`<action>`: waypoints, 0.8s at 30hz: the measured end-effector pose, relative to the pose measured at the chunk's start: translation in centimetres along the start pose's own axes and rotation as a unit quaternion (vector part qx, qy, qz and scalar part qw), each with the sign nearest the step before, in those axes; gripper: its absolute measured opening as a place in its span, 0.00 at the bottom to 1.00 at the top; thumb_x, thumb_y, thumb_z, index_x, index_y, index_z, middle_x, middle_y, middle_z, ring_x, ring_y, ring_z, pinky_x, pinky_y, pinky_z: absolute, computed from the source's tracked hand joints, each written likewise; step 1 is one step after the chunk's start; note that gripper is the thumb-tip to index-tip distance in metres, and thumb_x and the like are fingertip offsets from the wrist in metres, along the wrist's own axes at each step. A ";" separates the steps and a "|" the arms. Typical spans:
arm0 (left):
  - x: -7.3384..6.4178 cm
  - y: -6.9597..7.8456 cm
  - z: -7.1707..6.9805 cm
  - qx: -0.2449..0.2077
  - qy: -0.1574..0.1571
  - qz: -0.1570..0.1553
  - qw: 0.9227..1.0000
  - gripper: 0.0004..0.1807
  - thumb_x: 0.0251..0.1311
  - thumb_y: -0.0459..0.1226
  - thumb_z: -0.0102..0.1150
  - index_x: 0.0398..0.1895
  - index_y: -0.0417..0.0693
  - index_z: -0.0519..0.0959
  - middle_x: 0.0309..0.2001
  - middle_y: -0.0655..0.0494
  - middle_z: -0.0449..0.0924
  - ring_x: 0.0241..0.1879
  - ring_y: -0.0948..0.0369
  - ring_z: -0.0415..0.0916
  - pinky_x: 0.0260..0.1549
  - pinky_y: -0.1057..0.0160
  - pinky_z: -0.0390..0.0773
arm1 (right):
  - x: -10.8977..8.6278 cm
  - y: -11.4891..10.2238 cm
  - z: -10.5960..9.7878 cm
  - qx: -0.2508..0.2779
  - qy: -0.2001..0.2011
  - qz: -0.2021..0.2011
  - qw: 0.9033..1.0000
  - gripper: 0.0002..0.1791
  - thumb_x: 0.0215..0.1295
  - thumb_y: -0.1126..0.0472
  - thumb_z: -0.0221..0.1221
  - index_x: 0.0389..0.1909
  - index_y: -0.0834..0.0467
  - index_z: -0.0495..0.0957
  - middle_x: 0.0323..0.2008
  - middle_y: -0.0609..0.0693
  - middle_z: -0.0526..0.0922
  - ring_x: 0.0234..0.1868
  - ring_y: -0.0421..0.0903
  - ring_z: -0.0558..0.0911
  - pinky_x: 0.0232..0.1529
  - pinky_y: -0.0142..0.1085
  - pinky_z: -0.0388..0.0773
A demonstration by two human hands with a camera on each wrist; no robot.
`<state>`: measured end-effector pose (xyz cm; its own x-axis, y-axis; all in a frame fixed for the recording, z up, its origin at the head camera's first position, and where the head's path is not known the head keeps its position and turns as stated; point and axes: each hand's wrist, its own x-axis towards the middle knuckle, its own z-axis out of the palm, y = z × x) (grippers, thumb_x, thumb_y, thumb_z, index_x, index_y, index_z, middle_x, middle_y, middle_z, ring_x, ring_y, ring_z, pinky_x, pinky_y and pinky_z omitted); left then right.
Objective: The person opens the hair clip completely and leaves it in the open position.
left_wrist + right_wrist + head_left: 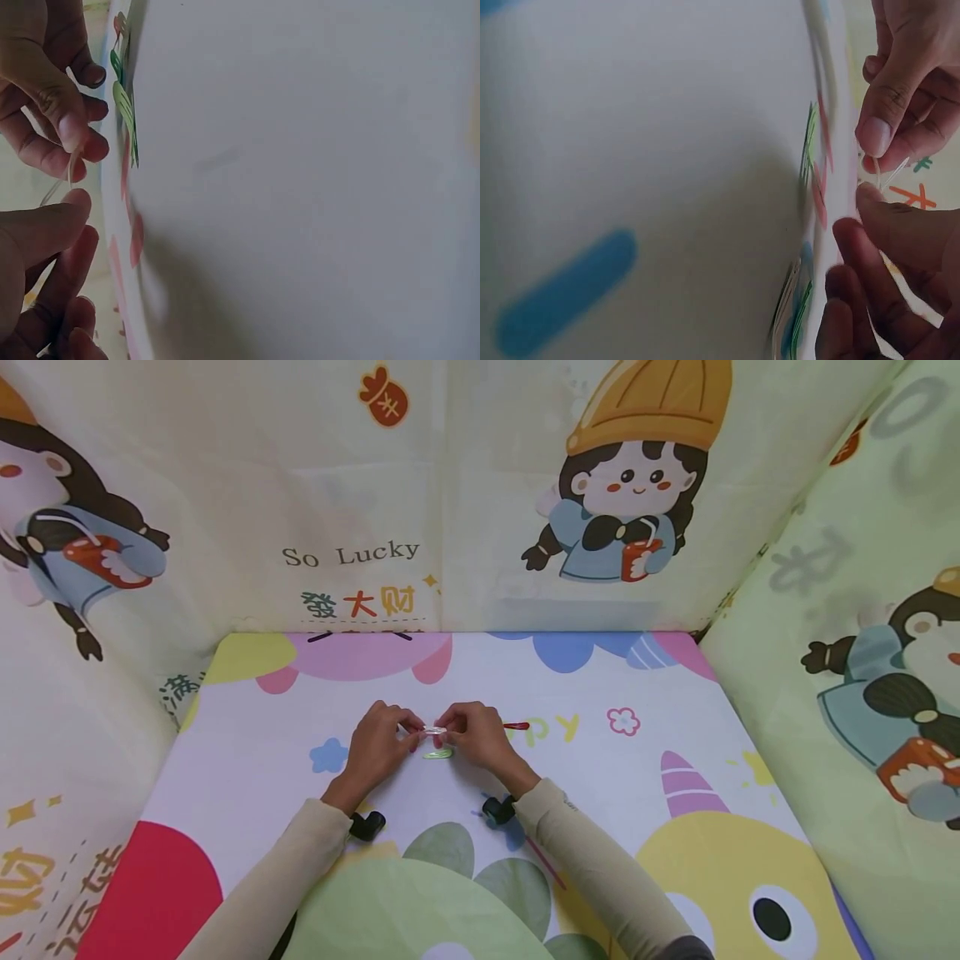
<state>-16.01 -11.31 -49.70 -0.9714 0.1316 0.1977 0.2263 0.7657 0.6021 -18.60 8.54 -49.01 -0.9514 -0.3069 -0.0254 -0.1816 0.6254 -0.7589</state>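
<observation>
As the person's two forearms reach over the table (555,693), the left hand (375,745) and the right hand (480,739) meet near its middle and hold one pale clip (433,731) between them. The left hand is narrow at the fingertips: thumb and forefinger pinch one end of the clip. The right hand is set likewise, with thumb and forefinger pinching the opposite end. The clip is raised clear of the table surface, and in both wrist views its two thin parts stand apart at an angle. A light green clip (438,753) lies on the table just below the hands, on the side nearer the person. A red clip (516,726) lies beside the right hand, with one end projecting past the knuckles. A dark green clip (115,64) shows in the left wrist view between the light green and red ones. Each beige sleeve (288,860) ends at the wrist, where a small black camera (367,827) is fitted. A printed cloth (472,510) with cartoon figures stands behind the table, whose cover also carries coloured drawings.
</observation>
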 end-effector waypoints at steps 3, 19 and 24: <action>0.2 -0.1 0.3 0.008 -0.010 -0.003 1.000 0.06 0.59 0.36 0.78 0.39 0.49 0.92 0.32 0.56 0.89 0.36 0.57 0.71 0.34 0.60 0.68 | 0.1 0.0 0.2 -0.042 0.012 -0.003 0.999 0.06 0.62 0.65 0.75 0.37 0.51 0.91 0.27 0.43 0.88 0.32 0.38 0.81 0.40 0.35 0.75; 0.6 0.0 0.8 0.014 -0.048 -0.035 0.998 0.06 0.58 0.36 0.78 0.38 0.49 0.91 0.30 0.57 0.89 0.37 0.57 0.70 0.37 0.60 0.66 | 0.4 -0.4 0.6 -0.091 0.000 0.022 0.996 0.06 0.60 0.62 0.77 0.37 0.53 0.90 0.28 0.45 0.86 0.33 0.41 0.79 0.41 0.35 0.74; 0.6 0.0 0.7 0.012 -0.054 -0.045 0.997 0.06 0.58 0.35 0.78 0.38 0.49 0.92 0.31 0.56 0.89 0.39 0.56 0.72 0.39 0.59 0.67 | 0.4 -0.4 0.7 -0.090 -0.005 0.029 0.996 0.05 0.60 0.62 0.77 0.36 0.54 0.91 0.28 0.45 0.87 0.33 0.40 0.79 0.41 0.34 0.75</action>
<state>-16.64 -10.75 -50.10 -0.9900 0.1283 0.0582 0.1376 0.7918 0.5950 -18.70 7.68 -49.13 -0.9593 -0.2727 -0.0735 -0.1680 0.7602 -0.6276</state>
